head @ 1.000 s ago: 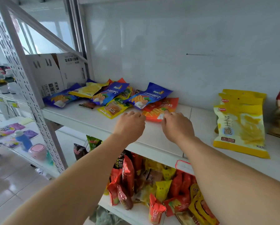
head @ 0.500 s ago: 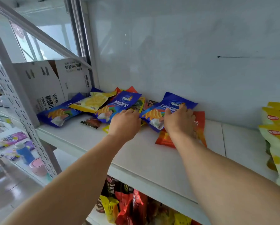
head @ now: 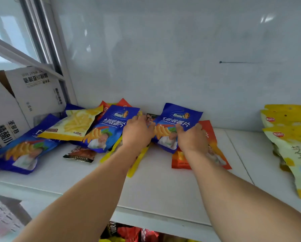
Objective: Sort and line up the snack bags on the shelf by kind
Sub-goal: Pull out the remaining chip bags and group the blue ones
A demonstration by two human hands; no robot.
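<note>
On the shelf (head: 163,186), the right hand (head: 192,138) pinches a blue bag (head: 176,123) atop the orange bag (head: 210,137); the left hand (head: 137,131) rests curled beside it, its grasp unclear. Lifting cleanly avoids dragging neighbours.

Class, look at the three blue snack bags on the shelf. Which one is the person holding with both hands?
The rightmost blue bag, lying on the orange bag: the left hand and right hand grip its sides. The middle blue bag and leftmost blue bag lie ungripped.

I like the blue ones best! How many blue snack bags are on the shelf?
3: one far left, one in the middle by the left hand, one under the right hand. A blue corner behind the yellow bag may be another.
</note>
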